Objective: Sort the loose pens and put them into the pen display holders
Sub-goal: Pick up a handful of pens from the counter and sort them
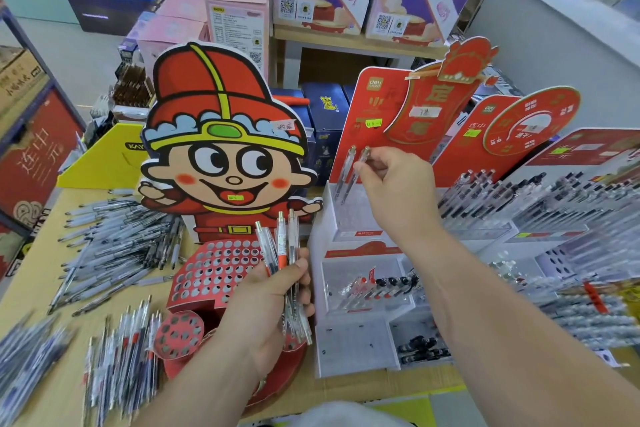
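- Head view, the only one. Your right hand (394, 184): grip closed in a pinch on the two clear pens with gold clicker tops (349, 177), held near their upper ends.
- Both pens lean left, lower ends down inside the top tier of the white stepped display holder (332, 215). You cannot tell from here whether the tips touch its floor.
- Your left hand (273, 298): grip wrapped round a fanned bunch of clear pens with orange-red sleeves (282, 253), held above the red punched-hole cardboard holder (214, 267).
- Risk 1: the top tier looks nearly bare, so nothing props the pair. Let go at this lean and they will likely topple flat or cross.
- Risk 2: the left bunch is splayed, not squared. A slack grip could drop one onto the punched holes or the wooden worktop (45, 274).
- Risk 3: mis-sorting. The middle tier carries red- and black-tipped pens (381, 284); check the type before you release.
- Counts: pens in right hand, 2. Clicker tops plainly showing in left bunch, 3; more may sit behind.
- Tiers on the white holder, 3.
- Heaps of loose grey-and-clear pens (114, 246) on the worktop, 3: one mid-left, two near the front-left edge, the outermost blurred. Too many per heap to count.
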The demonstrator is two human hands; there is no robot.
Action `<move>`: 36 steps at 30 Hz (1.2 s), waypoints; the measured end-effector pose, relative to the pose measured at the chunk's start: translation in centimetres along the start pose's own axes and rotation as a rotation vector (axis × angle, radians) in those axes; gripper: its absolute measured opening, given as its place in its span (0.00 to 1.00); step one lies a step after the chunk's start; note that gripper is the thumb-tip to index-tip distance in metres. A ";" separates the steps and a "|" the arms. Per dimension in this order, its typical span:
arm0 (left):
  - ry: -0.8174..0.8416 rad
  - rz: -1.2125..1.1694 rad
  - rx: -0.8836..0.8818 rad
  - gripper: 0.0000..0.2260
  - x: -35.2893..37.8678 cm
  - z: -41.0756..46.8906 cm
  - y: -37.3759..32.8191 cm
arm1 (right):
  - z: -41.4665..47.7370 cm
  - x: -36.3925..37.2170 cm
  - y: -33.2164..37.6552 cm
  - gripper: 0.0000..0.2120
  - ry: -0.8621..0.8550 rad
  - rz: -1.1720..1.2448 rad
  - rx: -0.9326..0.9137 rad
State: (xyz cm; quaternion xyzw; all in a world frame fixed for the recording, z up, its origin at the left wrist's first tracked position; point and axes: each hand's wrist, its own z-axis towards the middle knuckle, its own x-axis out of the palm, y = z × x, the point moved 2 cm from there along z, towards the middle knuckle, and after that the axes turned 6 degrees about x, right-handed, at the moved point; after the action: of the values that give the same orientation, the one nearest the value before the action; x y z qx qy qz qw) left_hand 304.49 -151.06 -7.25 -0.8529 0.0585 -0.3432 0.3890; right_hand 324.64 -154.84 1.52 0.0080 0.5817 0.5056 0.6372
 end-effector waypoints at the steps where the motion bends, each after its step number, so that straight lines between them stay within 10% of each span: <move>1: 0.004 -0.004 0.000 0.09 0.1 0.0 0.0 | -0.1 0.1 0.1 0.08 0.000 -0.001 0.006; 14: 0.212 0.026 0.015 0.14 0.4 -1.2 -1.1 | -1.9 -1.0 0.2 0.08 -0.058 0.090 0.135; 19: 0.299 0.072 0.035 0.08 1.1 -1.2 -1.4 | -5.7 -0.3 1.4 0.08 0.542 0.531 0.329; 27: 0.383 0.127 0.002 0.08 2.1 -1.2 -1.5 | -6.1 -0.8 0.3 0.09 0.644 0.838 0.541; 36: 0.154 0.177 0.070 0.10 2.4 0.0 -1.0 | -1.8 -5.9 -0.7 0.09 0.032 0.718 0.239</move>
State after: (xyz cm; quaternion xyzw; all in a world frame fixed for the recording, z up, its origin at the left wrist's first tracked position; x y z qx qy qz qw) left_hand 306.15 -151.20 -5.26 -0.8014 0.1511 -0.3740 0.4417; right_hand 324.80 -160.10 4.83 0.2777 0.6065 0.6253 0.4050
